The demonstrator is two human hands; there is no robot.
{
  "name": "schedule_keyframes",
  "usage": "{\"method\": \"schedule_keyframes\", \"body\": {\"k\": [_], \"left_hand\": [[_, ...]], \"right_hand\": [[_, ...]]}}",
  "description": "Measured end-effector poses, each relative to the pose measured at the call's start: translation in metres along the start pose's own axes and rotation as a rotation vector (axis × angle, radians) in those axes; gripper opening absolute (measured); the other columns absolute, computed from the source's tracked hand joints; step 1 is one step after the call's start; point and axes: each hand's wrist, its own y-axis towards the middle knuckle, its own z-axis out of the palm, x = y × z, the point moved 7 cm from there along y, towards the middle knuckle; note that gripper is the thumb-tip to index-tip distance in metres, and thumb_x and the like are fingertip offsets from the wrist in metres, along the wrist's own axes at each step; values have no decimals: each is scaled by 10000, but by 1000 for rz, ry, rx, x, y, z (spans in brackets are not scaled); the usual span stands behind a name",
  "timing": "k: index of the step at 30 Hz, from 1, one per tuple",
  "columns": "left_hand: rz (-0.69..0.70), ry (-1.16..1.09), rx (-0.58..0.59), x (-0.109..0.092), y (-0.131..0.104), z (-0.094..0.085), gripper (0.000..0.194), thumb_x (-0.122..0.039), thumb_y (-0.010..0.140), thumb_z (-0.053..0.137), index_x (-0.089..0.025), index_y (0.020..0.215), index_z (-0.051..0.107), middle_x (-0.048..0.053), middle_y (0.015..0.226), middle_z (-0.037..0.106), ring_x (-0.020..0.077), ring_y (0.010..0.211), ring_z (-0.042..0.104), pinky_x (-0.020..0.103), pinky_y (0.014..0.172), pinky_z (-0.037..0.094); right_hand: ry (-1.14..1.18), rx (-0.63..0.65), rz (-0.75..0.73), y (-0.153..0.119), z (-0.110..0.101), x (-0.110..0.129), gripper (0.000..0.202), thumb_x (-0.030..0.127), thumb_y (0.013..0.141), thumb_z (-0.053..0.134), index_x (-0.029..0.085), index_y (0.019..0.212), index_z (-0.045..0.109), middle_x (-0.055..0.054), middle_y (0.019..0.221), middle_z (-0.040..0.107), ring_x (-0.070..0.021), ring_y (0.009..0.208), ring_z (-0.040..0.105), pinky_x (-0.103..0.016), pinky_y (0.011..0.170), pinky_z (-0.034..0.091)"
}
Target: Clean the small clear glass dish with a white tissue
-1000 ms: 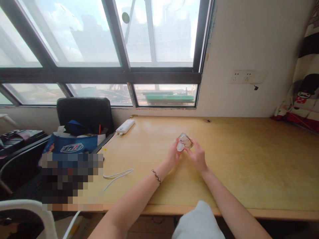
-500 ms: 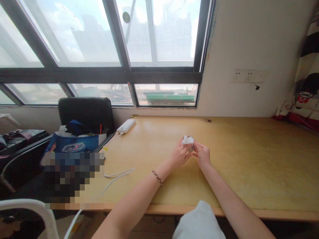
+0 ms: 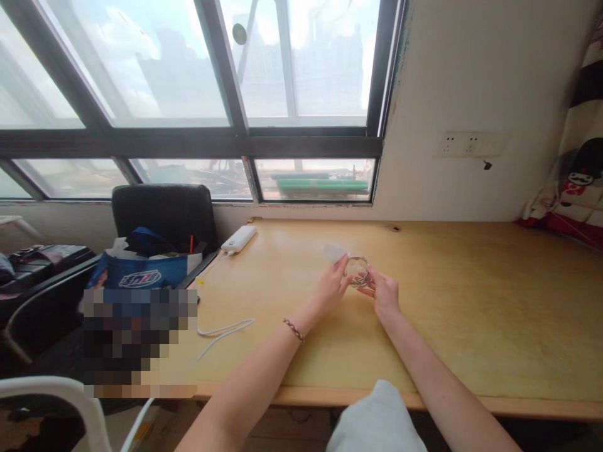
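My right hand [image 3: 385,292] grips the right side of a round metal bracelet [image 3: 358,258], a shiny ring with an open middle through which the table shows. A thin white tissue [image 3: 333,252] is pinched at the fingertips of my left hand [image 3: 331,280] and sticks out to the left. The left fingers are close against the bracelet's left side; whether they also grip it I cannot tell. Both hands are held over the wooden table [image 3: 471,314]. A dark twisted bracelet [image 3: 294,331] circles my left wrist.
At the table's left edge lies a white power bank [image 3: 239,238] with a cable [image 3: 226,329] looping over the tabletop. A black chair [image 3: 162,213] with a blue bag [image 3: 141,271] on it stands to the left. Windows and a wall socket [image 3: 464,144] are behind.
The tissue has moved left, off the top of the bracelet, with my left hand. The bracelet's ring now shows openly. My right hand has hardly moved.
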Motion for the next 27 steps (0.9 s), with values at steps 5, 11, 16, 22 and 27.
{"method": "schedule_keyframes", "body": {"k": [5, 11, 16, 22, 27], "left_hand": [[36, -65, 28, -6, -2, 5, 485, -294, 855, 310, -151, 1308, 211, 124, 1342, 286, 202, 1237, 259, 381, 1008, 275], [192, -5, 106, -25, -7, 8, 494, -274, 853, 302, -146, 1317, 192, 119, 1360, 249, 206, 1251, 223, 376, 1017, 264], [289, 58, 127, -38, -10, 13, 526, -284, 850, 306, -136, 1327, 141, 133, 1372, 209, 221, 1262, 186, 397, 1016, 257], [355, 183, 176, -50, -11, 15, 525, -308, 832, 349, -117, 1301, 210, 140, 1333, 297, 240, 1268, 156, 440, 1029, 199], [387, 269, 185, -48, -11, 16, 491, -323, 830, 353, -110, 1266, 277, 143, 1280, 382, 239, 1254, 204, 471, 1039, 131]], "right_hand": [[141, -93, -13, 8, -13, 4, 341, 373, 587, 663, 103, 782, 589, -62, 695, 663, -194, 654, 626, -316, 533, 549], [243, -211, 29, 21, -30, 2, 293, 323, 597, 658, 125, 780, 540, -36, 637, 657, -194, 629, 629, -355, 552, 550], [274, -196, 41, 24, -30, -1, 267, 308, 610, 649, 131, 775, 536, -36, 643, 658, -193, 631, 629, -352, 562, 543], [332, -134, 103, 25, -26, -6, 161, 261, 659, 606, 155, 758, 534, -20, 653, 652, -166, 638, 622, -331, 613, 527], [394, -32, 201, 22, -15, -11, 80, 269, 716, 530, 191, 734, 529, 9, 663, 633, -144, 667, 613, -301, 639, 508]]}}
